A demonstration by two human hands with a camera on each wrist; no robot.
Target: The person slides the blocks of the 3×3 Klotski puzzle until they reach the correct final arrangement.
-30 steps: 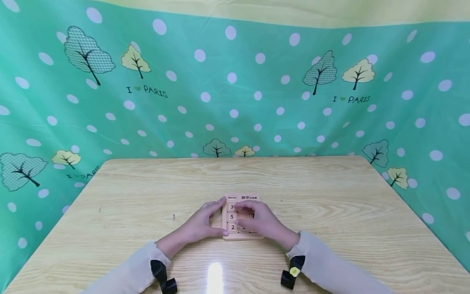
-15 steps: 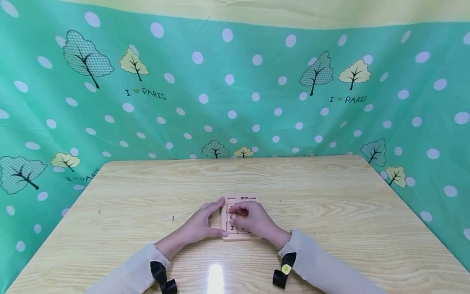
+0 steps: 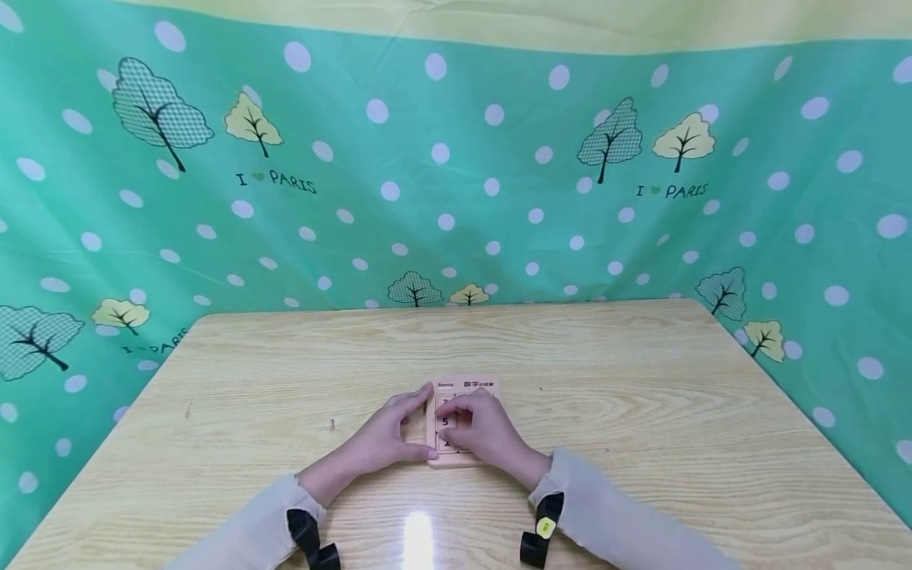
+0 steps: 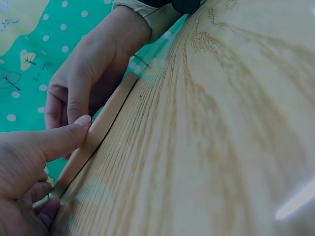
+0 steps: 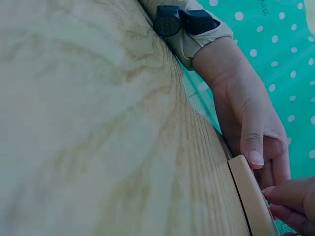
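A pale wooden number slide puzzle (image 3: pixel 456 461) lies flat on the table near the middle, with dark printing along its far edge. My left hand (image 3: pixel 383 435) grips its left side, thumb at the near corner and index finger at the far corner. In the left wrist view the left thumb (image 4: pixel 69 140) presses on the puzzle's side. Over the tiles, my right hand (image 3: pixel 490 431) has its index finger and thumb bent down and spread apart at the left column. A tile marked 5 (image 3: pixel 445 422) shows between them; the right hand hides most other tiles.
The light wood-grain table (image 3: pixel 641 372) extends to both sides. Behind it hangs a green polka-dot cloth (image 3: pixel 420 182) printed with trees. Black wrist cameras (image 3: pixel 305 532) are strapped over both sleeves. A bright reflection (image 3: pixel 418 538) lies on the table's near part.
My right hand has moved left across the puzzle, its fingers shifting onto the left column of tiles. The left hand keeps its grip on the puzzle. The head view has shifted slightly.
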